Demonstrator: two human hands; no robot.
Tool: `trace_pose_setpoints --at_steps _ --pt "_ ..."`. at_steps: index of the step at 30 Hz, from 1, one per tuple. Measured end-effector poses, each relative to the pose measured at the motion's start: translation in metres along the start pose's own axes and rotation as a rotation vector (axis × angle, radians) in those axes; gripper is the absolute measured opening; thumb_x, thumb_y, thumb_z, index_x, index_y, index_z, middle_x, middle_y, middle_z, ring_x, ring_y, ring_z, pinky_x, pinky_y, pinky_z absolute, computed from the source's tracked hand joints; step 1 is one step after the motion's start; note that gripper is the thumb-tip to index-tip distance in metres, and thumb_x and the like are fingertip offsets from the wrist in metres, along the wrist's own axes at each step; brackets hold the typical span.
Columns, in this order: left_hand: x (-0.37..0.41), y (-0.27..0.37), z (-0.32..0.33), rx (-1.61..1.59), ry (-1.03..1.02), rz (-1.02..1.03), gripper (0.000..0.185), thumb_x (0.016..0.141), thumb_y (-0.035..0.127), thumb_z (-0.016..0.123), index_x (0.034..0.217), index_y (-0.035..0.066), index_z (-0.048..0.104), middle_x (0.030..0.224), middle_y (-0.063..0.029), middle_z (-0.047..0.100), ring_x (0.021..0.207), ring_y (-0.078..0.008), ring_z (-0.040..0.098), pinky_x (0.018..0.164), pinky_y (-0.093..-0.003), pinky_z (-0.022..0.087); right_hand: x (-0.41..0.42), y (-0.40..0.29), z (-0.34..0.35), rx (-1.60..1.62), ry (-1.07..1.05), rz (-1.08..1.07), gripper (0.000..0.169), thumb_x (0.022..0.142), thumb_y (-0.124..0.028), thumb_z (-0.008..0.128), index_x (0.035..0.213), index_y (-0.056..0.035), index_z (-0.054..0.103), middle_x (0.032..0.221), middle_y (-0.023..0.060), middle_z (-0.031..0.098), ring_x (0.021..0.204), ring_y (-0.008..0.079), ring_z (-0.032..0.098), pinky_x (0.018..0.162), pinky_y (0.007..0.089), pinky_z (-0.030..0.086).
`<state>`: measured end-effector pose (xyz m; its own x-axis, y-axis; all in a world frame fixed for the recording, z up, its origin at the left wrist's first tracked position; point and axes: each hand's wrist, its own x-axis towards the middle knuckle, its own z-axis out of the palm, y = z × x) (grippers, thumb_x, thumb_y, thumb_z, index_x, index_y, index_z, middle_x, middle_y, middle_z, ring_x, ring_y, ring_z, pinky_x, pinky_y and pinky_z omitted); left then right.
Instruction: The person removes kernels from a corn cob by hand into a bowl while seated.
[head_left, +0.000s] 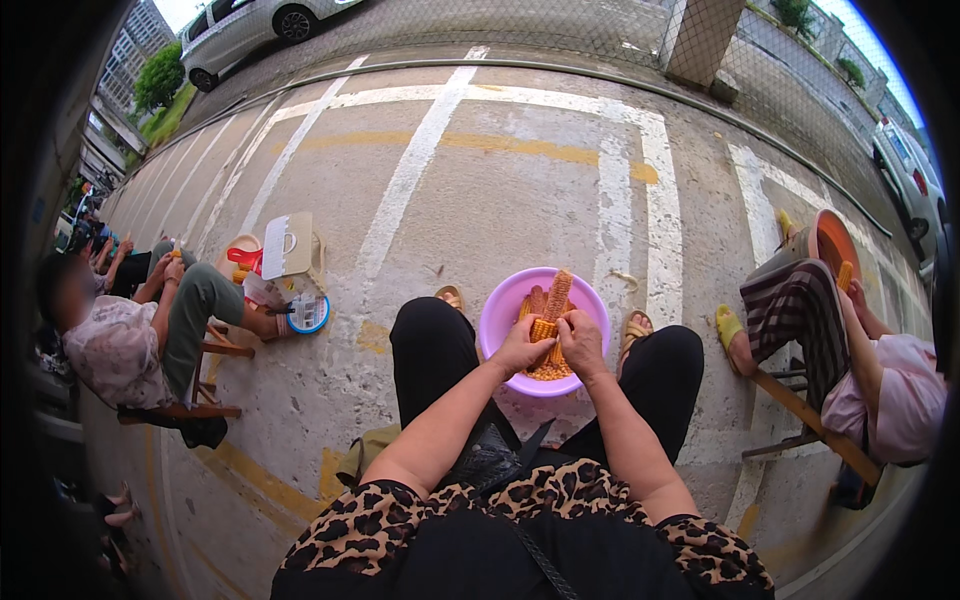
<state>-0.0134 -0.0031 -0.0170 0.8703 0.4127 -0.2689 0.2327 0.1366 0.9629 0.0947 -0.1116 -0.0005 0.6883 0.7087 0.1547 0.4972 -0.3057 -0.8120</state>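
Over a purple plastic basin (499, 319) between my knees, both hands grip one ear of dried corn (557, 294). Its upper part is a bare cob, while yellow-orange kernels still cover the lower part. My left hand (521, 346) wraps the kernelled end from the left, thumb across it. My right hand (583, 341) holds the ear from the right, its fingers against the kernels. Loose corn kernels (551, 371) lie in the basin's bottom, and more cobs (534, 298) lean at its far side, partly hidden behind my hands.
At left, a seated person (124, 349) holds corn beside a lidded white-and-beige box (289, 247) and a blue-rimmed round container (309, 313). To the right, another seated person (885, 382) holds corn near an orange basin (834, 240). A wire-mesh fence (525, 37) borders the painted concrete.
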Motion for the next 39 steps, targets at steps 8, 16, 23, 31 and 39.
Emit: trace_pose_setpoints --at_steps 8,16,23,31,39 --pt "0.002 -0.007 -0.002 -0.046 0.188 0.016 0.046 0.076 0.005 0.071 0.116 -0.001 0.048 0.104 -0.0095 0.061 0.09 -0.0146 0.061 0.077 -0.028 0.051 0.0 0.011 0.006 0.025 0.015 0.094 0.015 0.086 -0.016 0.055 0.081 -0.0019 0.058 0.082 0.0189 0.059 0.079 0.0364 0.058 0.072 0.044 0.045" --pt "-0.002 -0.001 -0.007 -0.203 0.265 -0.129 0.038 0.076 0.003 0.071 0.108 -0.002 0.052 0.099 -0.009 0.062 0.088 -0.0164 0.062 0.077 -0.0293 0.051 -0.005 0.028 0.002 -0.287 -0.108 0.203 0.015 0.082 -0.017 0.061 0.081 -0.0019 0.061 0.082 0.0169 0.062 0.076 0.0323 0.061 0.071 0.0393 0.048" --pt "-0.002 0.002 -0.004 -0.241 0.201 -0.114 0.041 0.077 0.006 0.072 0.111 0.0 0.05 0.099 -0.0077 0.061 0.089 -0.0145 0.061 0.078 -0.0269 0.05 0.003 0.014 0.007 0.368 -0.059 0.117 0.016 0.078 -0.012 0.068 0.089 -0.0008 0.067 0.08 0.0107 0.064 0.072 0.0182 0.063 0.068 0.0294 0.05" --pt "-0.003 0.004 -0.003 -0.255 0.046 -0.142 0.043 0.077 0.007 0.072 0.114 0.002 0.051 0.098 -0.0053 0.06 0.088 -0.0122 0.059 0.076 -0.0255 0.049 0.002 0.01 0.006 0.352 -0.09 0.127 0.016 0.079 -0.013 0.067 0.086 0.0017 0.066 0.078 0.0108 0.064 0.071 0.018 0.062 0.067 0.0296 0.05" --pt "-0.001 -0.005 0.0 0.017 0.099 0.005 0.047 0.073 0.007 0.075 0.113 0.002 0.051 0.095 -0.0061 0.061 0.084 -0.0137 0.061 0.072 -0.0271 0.05 -0.001 0.01 0.011 0.116 -0.028 0.048 0.017 0.084 -0.015 0.062 0.083 0.0017 0.061 0.074 0.0127 0.059 0.067 0.0215 0.058 0.063 0.0326 0.047"
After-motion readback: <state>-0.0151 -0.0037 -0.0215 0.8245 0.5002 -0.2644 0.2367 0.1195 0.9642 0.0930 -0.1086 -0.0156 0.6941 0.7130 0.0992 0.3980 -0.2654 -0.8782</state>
